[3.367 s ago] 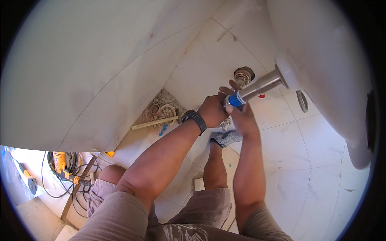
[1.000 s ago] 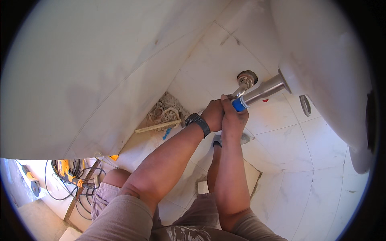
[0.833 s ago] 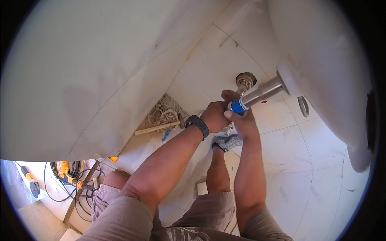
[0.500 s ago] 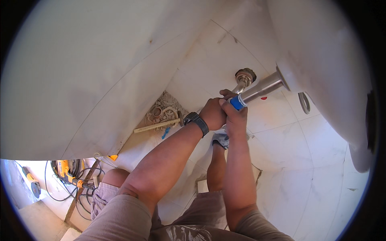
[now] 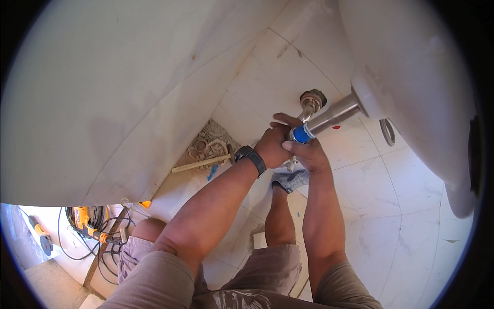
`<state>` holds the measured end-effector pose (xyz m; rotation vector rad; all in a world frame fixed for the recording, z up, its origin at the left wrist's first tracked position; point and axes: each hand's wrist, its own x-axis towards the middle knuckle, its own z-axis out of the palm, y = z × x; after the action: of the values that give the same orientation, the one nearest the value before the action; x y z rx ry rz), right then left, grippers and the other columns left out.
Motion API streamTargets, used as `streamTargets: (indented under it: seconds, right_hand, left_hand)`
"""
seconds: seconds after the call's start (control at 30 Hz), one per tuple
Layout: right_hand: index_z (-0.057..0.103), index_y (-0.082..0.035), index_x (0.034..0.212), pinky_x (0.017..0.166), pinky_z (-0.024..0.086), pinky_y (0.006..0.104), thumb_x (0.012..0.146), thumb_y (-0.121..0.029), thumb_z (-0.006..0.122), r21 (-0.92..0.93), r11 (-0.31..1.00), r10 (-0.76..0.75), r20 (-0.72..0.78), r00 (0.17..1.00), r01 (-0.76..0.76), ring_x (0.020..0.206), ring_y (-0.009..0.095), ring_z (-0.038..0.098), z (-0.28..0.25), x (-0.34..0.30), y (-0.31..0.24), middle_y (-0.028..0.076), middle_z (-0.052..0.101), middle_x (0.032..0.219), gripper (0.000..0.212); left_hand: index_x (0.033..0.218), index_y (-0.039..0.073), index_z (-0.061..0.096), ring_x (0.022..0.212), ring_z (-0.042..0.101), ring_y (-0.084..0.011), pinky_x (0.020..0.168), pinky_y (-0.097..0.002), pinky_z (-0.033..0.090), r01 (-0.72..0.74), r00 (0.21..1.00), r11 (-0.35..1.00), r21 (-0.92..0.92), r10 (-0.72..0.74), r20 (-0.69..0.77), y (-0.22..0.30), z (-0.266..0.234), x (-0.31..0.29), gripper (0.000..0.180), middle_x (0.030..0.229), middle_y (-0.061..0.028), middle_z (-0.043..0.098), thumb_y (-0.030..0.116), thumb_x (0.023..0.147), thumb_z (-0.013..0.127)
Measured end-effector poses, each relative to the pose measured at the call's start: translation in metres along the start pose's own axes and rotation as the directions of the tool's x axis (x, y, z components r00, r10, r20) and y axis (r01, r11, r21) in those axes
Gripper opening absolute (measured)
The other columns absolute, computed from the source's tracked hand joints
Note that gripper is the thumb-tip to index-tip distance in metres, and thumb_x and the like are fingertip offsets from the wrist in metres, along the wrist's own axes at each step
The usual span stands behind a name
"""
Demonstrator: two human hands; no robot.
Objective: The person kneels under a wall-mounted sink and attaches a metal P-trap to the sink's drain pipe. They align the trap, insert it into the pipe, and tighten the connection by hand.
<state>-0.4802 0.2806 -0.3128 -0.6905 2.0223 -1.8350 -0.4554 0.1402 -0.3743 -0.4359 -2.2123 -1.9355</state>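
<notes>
A shiny metal drain pipe (image 5: 334, 114) slants down from the underside of a white basin (image 5: 406, 77). Around its lower end sits a blue collar (image 5: 302, 134) with a pale rim. My right hand (image 5: 311, 153) is closed around this joint from below, thumb in front and fingers reaching behind it. Just left of it, my left hand (image 5: 272, 147), with a black watch on the wrist, is curled round the fitting below the collar; what it grips is mostly hidden. Behind my hands a curved metal pipe (image 5: 309, 109) runs to a dark round opening (image 5: 314, 98) in the tiled surface.
A wooden-handled hammer (image 5: 201, 162) lies by rubble (image 5: 208, 139) in the corner. At lower left are a yellow power tool (image 5: 85, 224) with coiled cable and an angle grinder (image 5: 41, 234). A metal ring (image 5: 387, 133) hangs under the basin. A large white panel (image 5: 113, 92) fills the left.
My right hand has turned about the joint, and its forearm has swung to the right. More of the blue collar shows now. The left hand has stayed nearly in place.
</notes>
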Motion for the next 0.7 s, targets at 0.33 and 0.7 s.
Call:
streamTargets:
  seconds: [0.33,0.7]
  right_hand:
    - [0.064,0.004,0.131,0.101,0.050,0.0340,0.085,-0.028,0.085,-0.363,0.899,-0.056,-0.652,0.756,-0.247,0.114,0.018,0.064,0.057,-0.019,0.017,0.010,0.068,0.121,0.060]
    - [0.072,-0.001,0.112,0.103,0.049,0.0364,0.080,-0.013,0.082,-0.080,0.996,0.021,-0.211,0.977,-0.039,0.115,0.021,0.065,0.021,0.000,-0.004,0.010,0.071,0.118,0.035]
  left_hand:
    - [0.109,0.003,0.070,0.101,0.070,-0.0424,0.090,-0.0480,0.057,-0.058,0.993,0.990,0.132,0.043,0.112,-0.005,-0.002,0.005,0.030,0.106,-0.0228,0.074,0.022,0.086,0.071]
    - [0.117,0.006,0.068,0.104,0.070,-0.0433,0.089,-0.0459,0.057,-0.066,0.997,0.996,-0.058,0.063,-0.053,-0.009,0.008,0.001,0.034,0.110,-0.0214,0.074,0.018,0.086,0.073]
